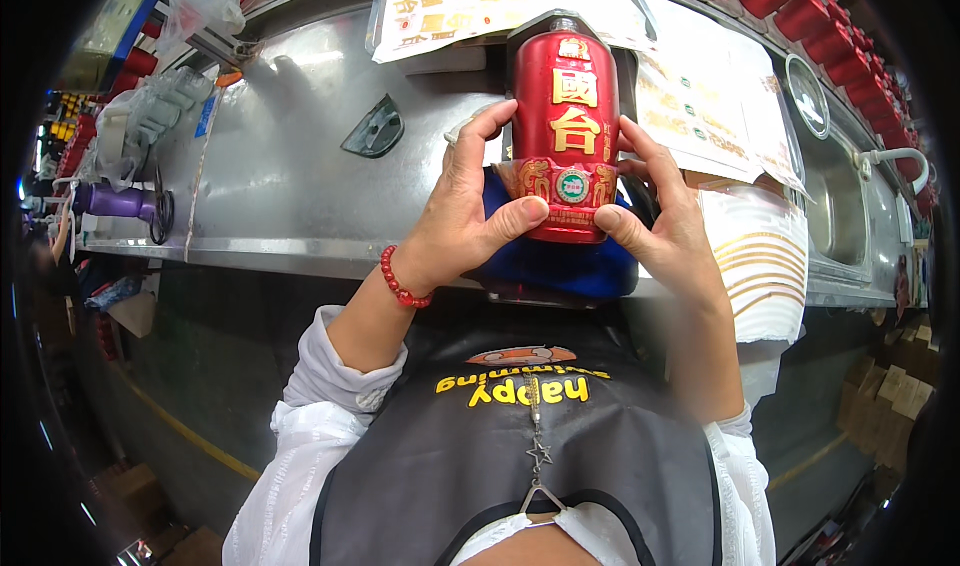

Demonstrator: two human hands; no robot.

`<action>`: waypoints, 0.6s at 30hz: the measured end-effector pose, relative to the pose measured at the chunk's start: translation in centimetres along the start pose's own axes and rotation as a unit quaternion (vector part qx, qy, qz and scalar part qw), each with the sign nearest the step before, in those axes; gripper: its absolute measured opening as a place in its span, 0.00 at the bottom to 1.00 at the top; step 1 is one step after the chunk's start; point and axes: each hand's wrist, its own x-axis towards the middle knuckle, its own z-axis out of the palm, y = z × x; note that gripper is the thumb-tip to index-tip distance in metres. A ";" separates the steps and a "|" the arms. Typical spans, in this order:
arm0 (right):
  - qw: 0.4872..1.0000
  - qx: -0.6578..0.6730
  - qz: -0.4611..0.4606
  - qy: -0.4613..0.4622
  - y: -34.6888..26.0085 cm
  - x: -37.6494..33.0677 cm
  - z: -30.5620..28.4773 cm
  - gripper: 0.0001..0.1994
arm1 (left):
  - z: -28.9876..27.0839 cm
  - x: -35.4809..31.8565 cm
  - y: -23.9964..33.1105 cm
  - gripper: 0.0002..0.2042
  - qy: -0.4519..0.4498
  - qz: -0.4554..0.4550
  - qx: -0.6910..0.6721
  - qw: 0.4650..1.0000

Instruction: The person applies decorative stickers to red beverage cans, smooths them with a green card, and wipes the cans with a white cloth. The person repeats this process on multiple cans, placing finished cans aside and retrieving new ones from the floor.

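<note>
At a metal bench [290, 191], left hand [462, 201] and right hand [672, 226] hold a red bottle [567, 96], fingers [516, 219] pinching its sides, thumbs in front.

Red-and-gold bottle [567, 131], red bracelet [391, 278], dark grey apron [530, 428]

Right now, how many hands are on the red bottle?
2: the left hand at the red bottle's left side, the right hand at its right, both thumbs on its lower front. Some fingers are partly hidden.
</note>
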 end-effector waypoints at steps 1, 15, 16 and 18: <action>1.000 0.000 0.002 -0.002 -0.1 0.0 0.0 0.42 | 0.0 0.0 0.0 0.47 0.000 0.000 -0.002 1.000; 0.999 0.032 0.016 -0.003 0.5 0.0 -0.1 0.42 | 0.3 0.0 0.0 0.47 0.004 -0.003 -0.032 0.999; 1.000 0.027 0.015 -0.003 0.4 0.0 -0.1 0.42 | 0.3 0.0 0.0 0.47 0.004 -0.004 -0.037 0.999; 0.999 0.032 0.024 -0.008 0.5 -0.1 -0.1 0.44 | 0.4 0.0 0.1 0.47 0.005 -0.010 -0.043 0.999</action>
